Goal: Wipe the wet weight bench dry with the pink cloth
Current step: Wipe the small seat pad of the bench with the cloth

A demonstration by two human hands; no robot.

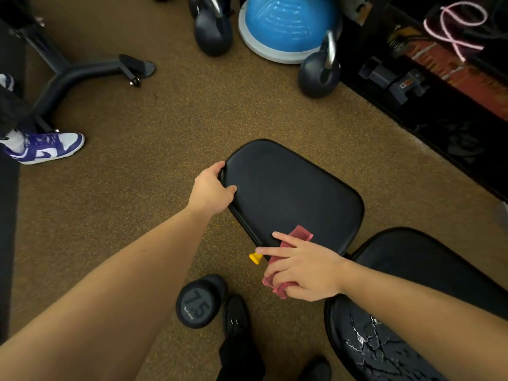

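Note:
The black padded seat of the weight bench (291,188) fills the middle of the view, its surface dull and dark. My left hand (210,189) grips the seat's left edge, thumb on top and fingers curled round the rim. The pink cloth (298,235) lies bunched at the seat's near corner under my right hand (302,269), which holds it with index and middle fingers stretched out over the pad's edge. A second pad (406,259) of the bench, cracked and worn lower down, lies at the right beneath my right forearm.
A yellow adjustment knob (255,257) sticks out below the seat. A 7.5 dumbbell (199,301) and my black shoe (236,316) sit on the brown floor. Two kettlebells (213,31) (319,70) and a blue balance dome (288,23) stand behind. Another person's purple sneaker (46,148) is at left.

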